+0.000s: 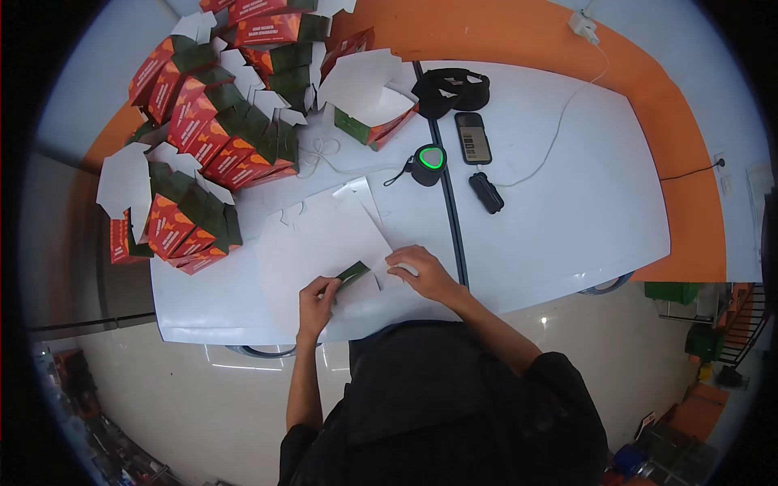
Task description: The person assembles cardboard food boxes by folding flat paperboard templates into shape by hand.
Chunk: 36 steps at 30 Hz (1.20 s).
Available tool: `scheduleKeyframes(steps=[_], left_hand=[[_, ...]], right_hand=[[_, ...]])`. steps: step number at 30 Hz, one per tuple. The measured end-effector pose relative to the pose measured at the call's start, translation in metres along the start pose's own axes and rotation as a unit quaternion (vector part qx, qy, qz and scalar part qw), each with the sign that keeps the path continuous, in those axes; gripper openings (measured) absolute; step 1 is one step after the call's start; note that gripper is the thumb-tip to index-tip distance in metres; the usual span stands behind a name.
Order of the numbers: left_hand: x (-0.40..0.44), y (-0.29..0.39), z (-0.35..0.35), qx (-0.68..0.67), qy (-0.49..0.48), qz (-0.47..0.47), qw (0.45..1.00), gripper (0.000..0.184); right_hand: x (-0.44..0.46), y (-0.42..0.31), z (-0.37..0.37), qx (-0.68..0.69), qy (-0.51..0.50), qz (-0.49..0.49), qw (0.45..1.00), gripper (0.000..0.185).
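Observation:
A flat, unfolded cardboard box blank (316, 243) lies white side up on the table in front of me. My left hand (318, 301) pinches a flap at its near edge, and the flap's green outer side (353, 273) shows where it is bent up. At the blank's right edge, my right hand (423, 274) has thumb and fingers closed on a white flap. Folded red and green boxes (198, 134) are stacked at the left. One open box (373, 109) stands apart at the back, its white inside showing.
A black round device with a green lit ring (429, 159) stands near the dark table seam (450, 211). Beyond it are a black cap (452, 91), a phone (473, 138) and a black power bank (485, 193). A white cable (559, 130) runs to a wall plug.

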<state>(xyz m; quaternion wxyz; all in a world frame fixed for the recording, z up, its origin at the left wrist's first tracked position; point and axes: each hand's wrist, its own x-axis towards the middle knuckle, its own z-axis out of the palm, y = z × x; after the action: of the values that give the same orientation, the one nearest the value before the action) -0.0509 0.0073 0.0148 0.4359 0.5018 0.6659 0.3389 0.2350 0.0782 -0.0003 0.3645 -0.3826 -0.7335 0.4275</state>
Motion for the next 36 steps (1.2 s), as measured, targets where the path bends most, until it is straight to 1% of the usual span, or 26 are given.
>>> scheduleKeyframes(steps=[1, 3, 4, 6, 7, 8, 9, 10, 13, 16, 17, 19, 20, 21, 22, 23, 26, 27, 28, 29, 31, 32, 33, 34, 35, 36], left_hand=[[-0.003, 0.011, 0.002, -0.035, 0.015, -0.018, 0.999, 0.02], [-0.011, 0.031, 0.008, -0.105, 0.046, -0.057, 0.992, 0.022], [-0.013, 0.036, 0.012, -0.097, 0.035, -0.033, 0.994, 0.022], [-0.016, 0.043, 0.02, -0.078, 0.009, 0.016, 0.997, 0.022], [-0.018, 0.051, 0.025, -0.077, 0.006, 0.02, 0.997, 0.022], [-0.02, 0.06, 0.029, -0.076, 0.002, 0.023, 0.997, 0.022], [-0.02, 0.065, 0.031, -0.075, -0.002, 0.026, 0.997, 0.022], [-0.019, 0.061, 0.028, -0.074, -0.019, 0.001, 0.997, 0.021], [-0.018, 0.069, 0.017, 0.009, -0.054, 0.021, 0.998, 0.019], [-0.012, 0.075, 0.006, 0.114, -0.044, 0.179, 0.976, 0.016], [-0.014, 0.081, 0.003, 0.174, 0.0, 0.227, 0.958, 0.015], [-0.024, 0.119, -0.003, 0.292, 0.088, 0.315, 0.899, 0.013], [-0.041, 0.136, -0.005, 0.238, 0.111, 0.289, 0.921, 0.005], [-0.064, 0.127, -0.009, 0.122, 0.054, 0.258, 0.957, 0.007], [-0.093, 0.114, -0.013, 0.002, -0.001, 0.223, 0.975, 0.01], [-0.11, 0.105, -0.016, -0.118, -0.055, 0.186, 0.974, 0.013], [-0.109, 0.061, 0.015, -0.163, 0.054, 0.009, 0.985, 0.027], [-0.094, 0.034, 0.023, -0.174, 0.118, 0.097, 0.973, 0.043], [-0.082, 0.037, 0.027, -0.184, 0.177, 0.149, 0.955, 0.041], [-0.072, 0.041, 0.031, -0.19, 0.231, 0.197, 0.934, 0.041], [-0.055, 0.047, 0.022, -0.136, 0.212, 0.188, 0.949, 0.044], [-0.051, 0.034, 0.023, -0.1, 0.235, 0.18, 0.95, 0.045], [-0.05, 0.033, 0.025, -0.023, 0.272, 0.151, 0.95, 0.045], [-0.043, 0.038, 0.017, 0.077, 0.234, 0.1, 0.964, 0.043], [-0.039, 0.048, 0.017, 0.096, 0.23, 0.124, 0.96, 0.044], [-0.036, 0.059, 0.017, 0.114, 0.226, 0.148, 0.956, 0.046]], right_hand=[[0.002, -0.008, -0.001, 0.042, 0.052, 0.009, 0.998, 0.017], [0.006, -0.013, 0.001, 0.065, 0.093, 0.006, 0.994, 0.019], [0.009, -0.016, 0.003, 0.077, 0.113, 0.004, 0.991, 0.02], [0.014, -0.028, 0.009, 0.053, 0.087, -0.057, 0.993, 0.022], [0.017, -0.036, 0.012, 0.04, 0.074, -0.087, 0.993, 0.023], [0.02, -0.041, 0.013, -0.029, 0.051, -0.153, 0.986, 0.023], [0.021, -0.043, 0.013, -0.039, 0.025, -0.166, 0.985, 0.022], [0.022, -0.044, 0.013, -0.049, -0.001, -0.179, 0.983, 0.022], [0.019, -0.037, 0.012, -0.079, -0.079, -0.182, 0.977, 0.024], [0.012, -0.039, 0.007, -0.12, -0.162, -0.127, 0.971, 0.028], [0.012, -0.041, 0.005, -0.137, -0.19, -0.106, 0.966, 0.029], [0.012, -0.04, 0.004, -0.08, -0.14, -0.051, 0.986, 0.029], [0.013, -0.039, 0.002, -0.052, -0.117, -0.025, 0.991, 0.028], [0.016, -0.038, -0.002, -0.025, -0.093, 0.001, 0.995, 0.027], [0.018, -0.038, -0.005, 0.003, -0.072, 0.027, 0.997, 0.027], [0.019, -0.039, -0.007, 0.032, -0.051, 0.055, 0.997, 0.026], [0.021, -0.048, -0.007, 0.092, -0.036, 0.095, 0.991, 0.024], [0.023, -0.049, -0.005, 0.11, -0.038, 0.102, 0.988, 0.024], [0.023, -0.051, -0.001, 0.107, -0.035, 0.114, 0.987, 0.025], [0.021, -0.056, 0.005, 0.103, -0.034, 0.118, 0.987, 0.025], [0.023, -0.065, 0.011, 0.085, -0.041, 0.12, 0.988, 0.026], [0.021, -0.065, 0.019, 0.087, -0.015, 0.052, 0.995, 0.026], [0.022, -0.074, 0.017, 0.058, -0.035, 0.052, 0.996, 0.025], [0.026, -0.081, 0.015, 0.033, -0.052, 0.039, 0.997, 0.024], [0.025, -0.078, 0.017, 0.004, -0.051, -0.016, 0.999, 0.024], [0.025, -0.077, 0.019, -0.003, -0.064, -0.003, 0.998, 0.024]])
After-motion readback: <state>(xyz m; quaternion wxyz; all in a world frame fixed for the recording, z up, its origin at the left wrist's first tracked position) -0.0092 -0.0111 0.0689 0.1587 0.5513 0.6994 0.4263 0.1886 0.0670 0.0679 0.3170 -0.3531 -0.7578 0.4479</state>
